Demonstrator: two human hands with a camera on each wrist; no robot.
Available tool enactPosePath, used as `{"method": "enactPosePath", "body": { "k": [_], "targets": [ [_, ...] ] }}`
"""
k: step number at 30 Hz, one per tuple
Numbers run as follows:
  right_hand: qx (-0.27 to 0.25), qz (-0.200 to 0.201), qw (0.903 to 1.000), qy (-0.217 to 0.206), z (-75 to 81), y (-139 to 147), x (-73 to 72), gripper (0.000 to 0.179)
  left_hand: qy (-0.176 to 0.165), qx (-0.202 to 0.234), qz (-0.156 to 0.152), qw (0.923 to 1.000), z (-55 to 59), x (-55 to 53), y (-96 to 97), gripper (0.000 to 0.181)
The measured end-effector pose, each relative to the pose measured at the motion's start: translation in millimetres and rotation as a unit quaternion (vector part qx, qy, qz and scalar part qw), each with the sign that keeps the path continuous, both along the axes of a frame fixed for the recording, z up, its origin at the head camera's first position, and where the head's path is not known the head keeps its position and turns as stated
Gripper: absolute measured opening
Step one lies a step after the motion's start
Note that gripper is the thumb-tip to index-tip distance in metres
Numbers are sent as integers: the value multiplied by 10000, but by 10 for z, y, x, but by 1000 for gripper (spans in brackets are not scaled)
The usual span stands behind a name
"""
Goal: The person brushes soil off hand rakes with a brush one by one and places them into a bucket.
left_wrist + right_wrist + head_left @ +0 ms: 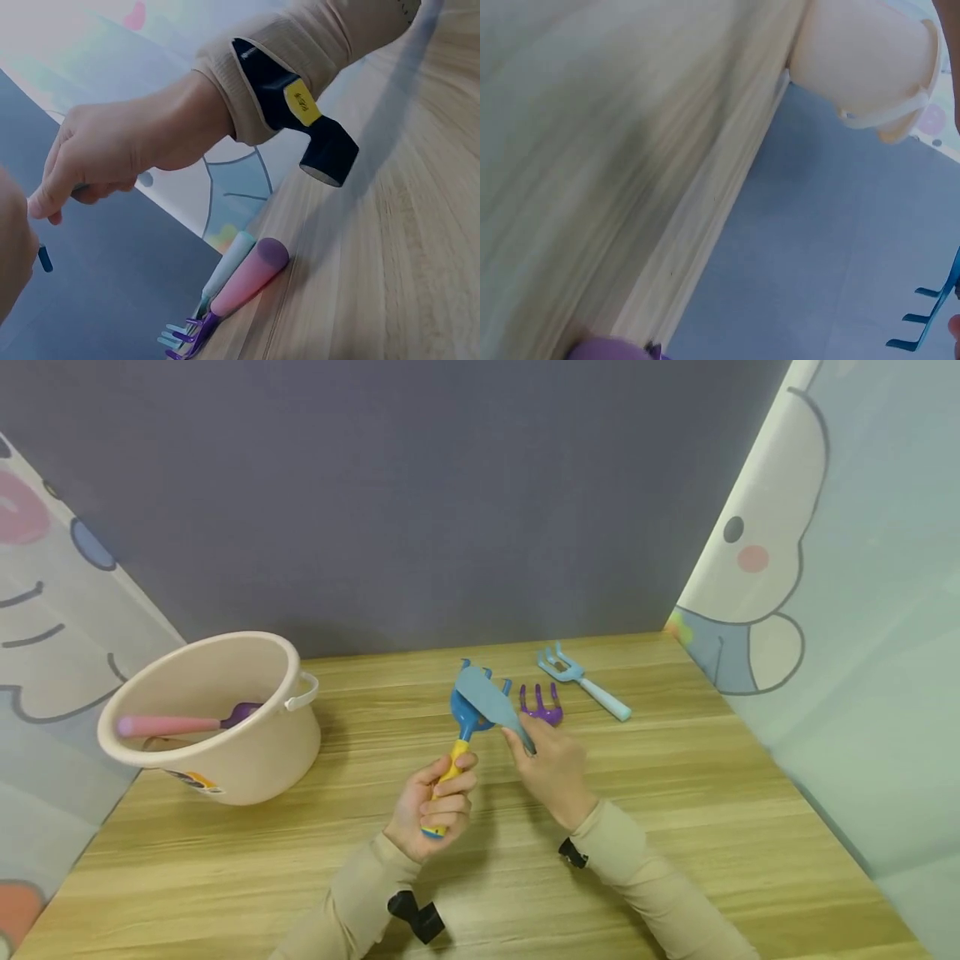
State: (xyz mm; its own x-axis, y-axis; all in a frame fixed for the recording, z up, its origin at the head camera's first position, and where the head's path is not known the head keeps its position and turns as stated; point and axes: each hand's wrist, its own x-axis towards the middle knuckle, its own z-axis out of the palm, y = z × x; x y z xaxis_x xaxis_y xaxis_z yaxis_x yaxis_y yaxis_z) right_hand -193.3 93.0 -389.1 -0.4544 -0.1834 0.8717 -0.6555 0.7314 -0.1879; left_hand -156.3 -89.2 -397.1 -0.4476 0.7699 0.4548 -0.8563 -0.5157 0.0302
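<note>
In the head view my left hand (435,806) curls its fingers round the yellow handle of a blue toy rake (467,714), tines pointing away. My right hand (555,768) pinches a grey-blue toy trowel (487,695), whose blade overlaps the rake head in this view. Beyond the right hand, a purple toy rake (542,713) lies on the table, its handle hidden there; the left wrist view shows that pink handle (255,276). The blue rake's tines (922,319) appear at the right edge of the right wrist view.
At left on the wooden table (360,877) stands a cream bucket (258,768) with a white handle, holding a pink-handled purple tool (176,725). Back right lies a light blue toy fork (592,689). A dark panel (420,510) and printed side walls border the table.
</note>
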Motion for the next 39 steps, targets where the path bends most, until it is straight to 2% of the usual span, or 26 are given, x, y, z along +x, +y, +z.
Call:
{"method": "enactPosePath", "body": {
  "k": [6,9,11,13,15,16,17,19,22,24,26,30,34,39],
  "targets": [
    [6,71,9992,-396,-5,-44,28,19,56,68,4,10000,-6,-2,-20,24],
    [-3,98,9981,-616,15,-59,43,35,71,67,8,10000,-10,-7,-30,24],
    [-98,174,9952,-961,50,-64,57,36,49,34,36,10000,-1,-7,-30,24],
    [-300,252,9877,-1516,106,-62,71,34,37,17,63,10000,21,-12,-23,25],
    [-583,316,9762,-2065,163,-54,84,23,21,-22,108,9999,48,-16,-10,26],
    [-720,321,9709,-2261,186,-45,86,17,21,-59,124,9999,61,-18,-1,27],
    [-849,322,9673,-2370,206,-37,86,18,26,-99,139,9999,69,-19,7,28],
    [-1016,306,9680,-2275,223,-19,84,20,1,-182,139,9997,69,-20,17,29],
    [-941,257,9815,-1646,213,10,65,21,-115,-254,128,9995,46,-9,18,31],
    [-641,136,9917,-1103,186,28,44,22,-199,-235,142,9994,28,0,10,34],
    [-262,-38,9980,-575,155,42,20,22,-257,-189,139,9994,13,8,1,35],
    [262,-474,9984,151,104,48,-24,24,-274,-146,77,9995,8,13,0,36],
    [327,-556,9977,211,91,36,-28,24,-265,-143,14,9995,23,14,15,34],
    [319,-346,9988,-168,66,11,15,23,-246,-138,21,9996,42,10,13,30]
  ]
}}
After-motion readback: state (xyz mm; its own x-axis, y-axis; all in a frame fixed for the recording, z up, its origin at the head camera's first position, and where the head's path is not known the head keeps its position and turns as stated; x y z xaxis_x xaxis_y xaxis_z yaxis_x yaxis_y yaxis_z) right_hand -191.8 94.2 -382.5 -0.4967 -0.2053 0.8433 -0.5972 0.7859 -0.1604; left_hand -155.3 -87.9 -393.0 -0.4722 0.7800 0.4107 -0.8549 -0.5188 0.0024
